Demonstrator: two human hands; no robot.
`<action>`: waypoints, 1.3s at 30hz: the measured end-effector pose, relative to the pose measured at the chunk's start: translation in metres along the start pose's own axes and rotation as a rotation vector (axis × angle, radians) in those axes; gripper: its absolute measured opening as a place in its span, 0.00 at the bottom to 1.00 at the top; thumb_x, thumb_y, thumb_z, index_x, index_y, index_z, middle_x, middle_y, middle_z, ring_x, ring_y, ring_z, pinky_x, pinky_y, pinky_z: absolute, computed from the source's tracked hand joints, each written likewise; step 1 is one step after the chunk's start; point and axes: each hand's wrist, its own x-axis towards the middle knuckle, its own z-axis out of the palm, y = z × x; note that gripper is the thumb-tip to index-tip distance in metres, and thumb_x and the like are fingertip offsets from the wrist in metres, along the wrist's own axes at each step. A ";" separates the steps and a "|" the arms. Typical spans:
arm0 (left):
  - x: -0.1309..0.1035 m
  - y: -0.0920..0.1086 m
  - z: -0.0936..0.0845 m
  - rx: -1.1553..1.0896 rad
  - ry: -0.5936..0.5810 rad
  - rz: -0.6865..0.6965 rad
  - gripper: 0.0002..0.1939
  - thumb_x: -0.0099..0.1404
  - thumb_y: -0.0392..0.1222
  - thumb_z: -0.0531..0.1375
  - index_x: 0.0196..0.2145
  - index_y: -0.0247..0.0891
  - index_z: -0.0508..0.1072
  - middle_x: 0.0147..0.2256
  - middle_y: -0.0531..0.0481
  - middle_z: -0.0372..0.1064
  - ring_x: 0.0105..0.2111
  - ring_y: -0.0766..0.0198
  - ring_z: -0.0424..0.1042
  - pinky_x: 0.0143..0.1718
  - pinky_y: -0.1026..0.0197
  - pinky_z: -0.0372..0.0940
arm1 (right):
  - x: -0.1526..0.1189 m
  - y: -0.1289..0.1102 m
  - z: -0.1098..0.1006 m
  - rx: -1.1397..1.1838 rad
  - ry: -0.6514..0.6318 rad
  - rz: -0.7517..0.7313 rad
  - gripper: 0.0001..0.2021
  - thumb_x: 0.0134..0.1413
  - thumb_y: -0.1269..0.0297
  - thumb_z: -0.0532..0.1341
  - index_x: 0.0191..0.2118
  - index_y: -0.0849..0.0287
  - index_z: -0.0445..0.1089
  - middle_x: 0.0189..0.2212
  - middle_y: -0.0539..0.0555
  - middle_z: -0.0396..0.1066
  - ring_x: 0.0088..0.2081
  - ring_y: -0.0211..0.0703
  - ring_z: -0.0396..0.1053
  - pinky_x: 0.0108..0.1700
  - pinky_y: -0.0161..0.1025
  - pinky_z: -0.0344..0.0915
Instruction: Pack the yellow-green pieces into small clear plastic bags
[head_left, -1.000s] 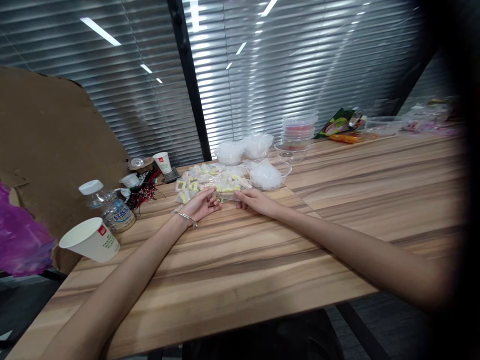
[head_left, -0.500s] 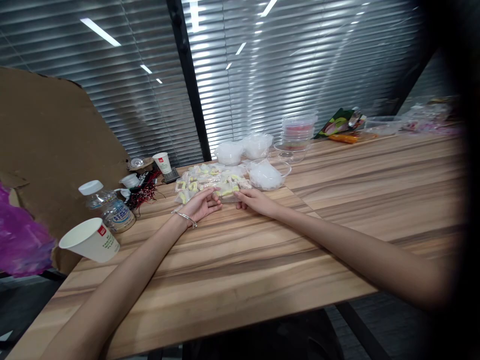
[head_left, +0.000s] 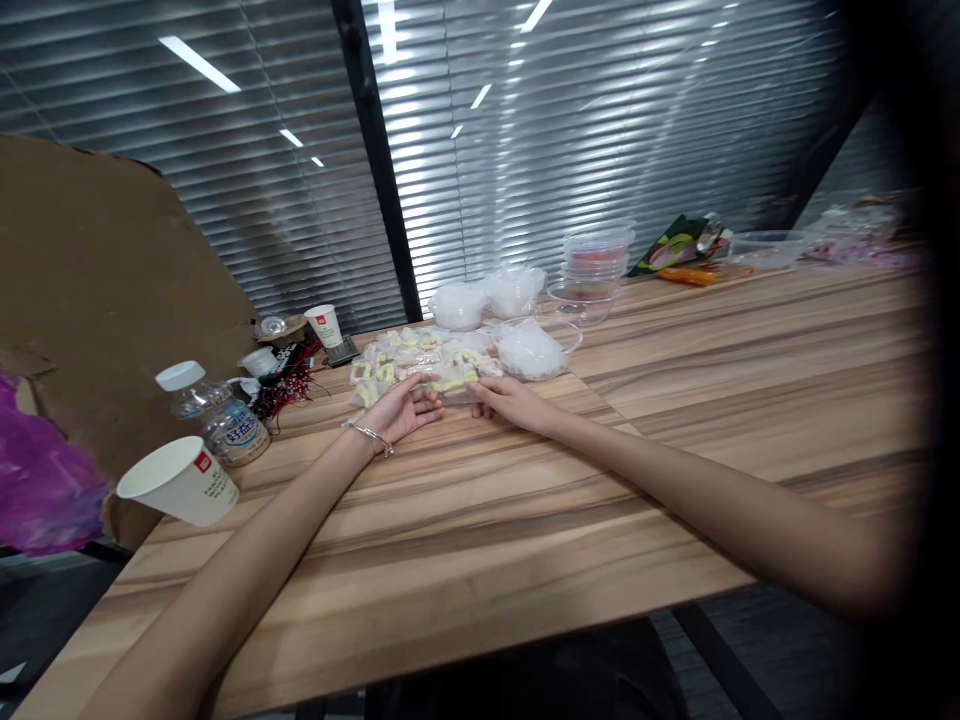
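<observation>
Several small clear packets with yellow and pale contents (head_left: 409, 345) lie in a pile at the back middle of the wooden table (head_left: 465, 530). At the pile's front edge, one clear packet with a yellow strip (head_left: 452, 383) sits between my two hands. My left hand (head_left: 407, 408), with a bracelet at the wrist, has its palm turned up and its fingers curled at the packet's left end. My right hand (head_left: 506, 400) pinches the packet's right end between thumb and fingers. Just beyond my right hand is a clear bowl of white material (head_left: 531, 352).
Two more white-filled bowls (head_left: 459, 305) and stacked clear containers (head_left: 598, 255) stand by the blinds. On the left are a paper cup (head_left: 180, 482), a plastic bottle (head_left: 225, 425), a smaller cup (head_left: 324, 327) and red-black wires (head_left: 285, 385). A green package (head_left: 675, 243) lies at the back right.
</observation>
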 end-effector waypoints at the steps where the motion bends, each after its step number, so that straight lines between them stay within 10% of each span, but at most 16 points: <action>1: 0.000 0.000 -0.001 0.000 -0.001 0.000 0.13 0.65 0.43 0.56 0.44 0.34 0.69 0.29 0.46 0.69 0.33 0.62 0.72 0.42 0.55 0.68 | 0.000 0.000 0.000 0.001 -0.001 0.000 0.26 0.60 0.42 0.45 0.31 0.61 0.66 0.27 0.53 0.69 0.29 0.39 0.66 0.34 0.35 0.62; 39: -0.002 0.001 0.003 -0.015 0.006 -0.007 0.10 0.65 0.42 0.56 0.40 0.33 0.70 0.28 0.46 0.70 0.32 0.61 0.73 0.42 0.55 0.68 | -0.001 -0.002 -0.001 0.011 -0.005 -0.020 0.26 0.60 0.43 0.45 0.31 0.62 0.67 0.27 0.53 0.69 0.29 0.39 0.66 0.34 0.35 0.62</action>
